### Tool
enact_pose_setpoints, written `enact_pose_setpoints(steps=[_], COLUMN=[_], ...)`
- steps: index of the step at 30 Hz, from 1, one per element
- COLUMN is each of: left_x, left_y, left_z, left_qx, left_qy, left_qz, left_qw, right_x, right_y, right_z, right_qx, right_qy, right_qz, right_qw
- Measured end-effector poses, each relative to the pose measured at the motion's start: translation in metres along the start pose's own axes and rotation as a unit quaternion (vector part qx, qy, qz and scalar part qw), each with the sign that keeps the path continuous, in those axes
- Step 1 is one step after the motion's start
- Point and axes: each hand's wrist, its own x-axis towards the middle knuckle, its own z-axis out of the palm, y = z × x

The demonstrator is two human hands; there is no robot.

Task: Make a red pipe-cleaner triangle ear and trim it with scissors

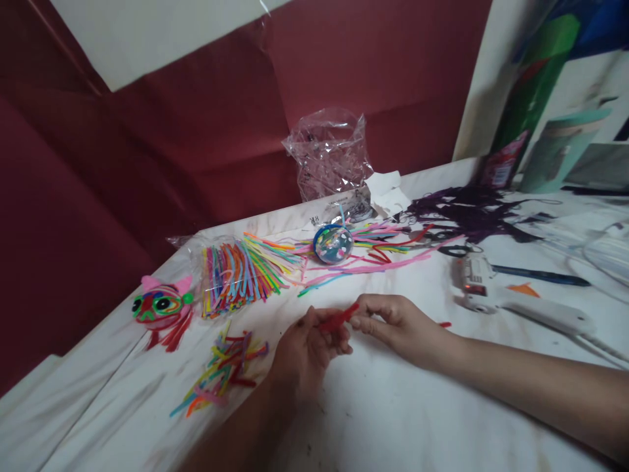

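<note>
Between my two hands are short red pipe cleaners [339, 319], bunched together and slightly blurred. My left hand [307, 344] is palm up with its fingers curled around the bunch. With thumb and forefinger pinched, my right hand [388, 321] grips the bunch's right end. Just left of my left wrist lies a loose pile of cut pipe cleaners [226, 370] in mixed colours. Beyond my hands rests a clear ball [333, 244] with a blue edge and coloured bits. A red pipe cleaner piece [445, 324] lies behind my right wrist.
A bag of long pipe cleaners [240, 275] lies at the left, beside a pink-eared animal face [160, 305]. On the right are a white glue gun [491, 288], a dark pen [540, 274], scissors [455, 250] and purple strips [466, 210]. A clear plastic bag [331, 154] stands against the wall.
</note>
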Motion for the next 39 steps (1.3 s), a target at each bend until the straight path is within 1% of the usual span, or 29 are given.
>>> enact_pose_setpoints(steps=[2,5,7,10,13,16,19,22,24,28,32,34,36,37,38,39], left_x=[-0.001,-0.002,-0.002,-0.001,0.001,0.002,0.000,-0.004,-0.006,-0.009,-0.012,-0.014,-0.015,-0.015,-0.015,-0.014], left_y=[0.003,0.006,0.006,0.004,0.002,0.004,0.006,0.007,0.007,0.006,0.003,0.002,0.001,0.000,0.000,0.000], left_z=[0.001,0.003,0.003,-0.001,-0.007,-0.012,-0.012,-0.012,-0.013,-0.011,-0.001,0.003,0.005,0.005,0.004,0.003], left_qx=[0.008,0.041,0.052,0.062,0.090,0.153,0.244,0.360,0.417,0.485,0.547,0.564,0.576,0.576,0.569,0.554], left_qy=[0.002,0.038,0.050,0.035,0.035,0.071,0.091,0.104,0.099,0.074,0.065,0.077,0.092,0.097,0.099,0.100], left_qz=[-0.015,-0.028,-0.027,-0.023,-0.010,0.029,0.063,0.109,0.134,0.173,0.204,0.215,0.231,0.236,0.236,0.228], left_qw=[1.000,0.998,0.997,0.997,0.995,0.985,0.963,0.921,0.894,0.854,0.809,0.793,0.779,0.776,0.782,0.794], right_x=[0.000,-0.001,-0.001,-0.002,-0.001,0.000,0.001,0.001,0.001,-0.001,-0.004,-0.005,-0.007,-0.007,-0.008,-0.008], right_y=[0.000,0.001,0.002,0.003,0.002,-0.003,-0.009,-0.014,-0.015,-0.016,-0.015,-0.013,-0.011,-0.011,-0.010,-0.009], right_z=[0.000,0.000,0.001,0.001,-0.001,-0.007,-0.015,-0.020,-0.020,-0.014,-0.006,-0.002,0.000,0.001,0.001,0.001], right_qx=[-0.036,-0.073,-0.094,-0.118,-0.139,-0.184,-0.232,-0.249,-0.248,-0.224,-0.207,-0.208,-0.228,-0.240,-0.249,-0.251], right_qy=[0.007,0.003,-0.003,-0.012,-0.026,-0.037,-0.047,-0.053,-0.054,-0.067,-0.059,-0.056,-0.040,-0.029,-0.020,-0.014], right_qz=[-0.007,-0.013,-0.007,0.007,0.013,0.012,0.002,-0.001,-0.004,-0.010,0.000,-0.009,-0.036,-0.051,-0.062,-0.066], right_qw=[0.999,0.997,0.996,0.993,0.990,0.982,0.972,0.967,0.967,0.972,0.977,0.977,0.972,0.969,0.966,0.966])
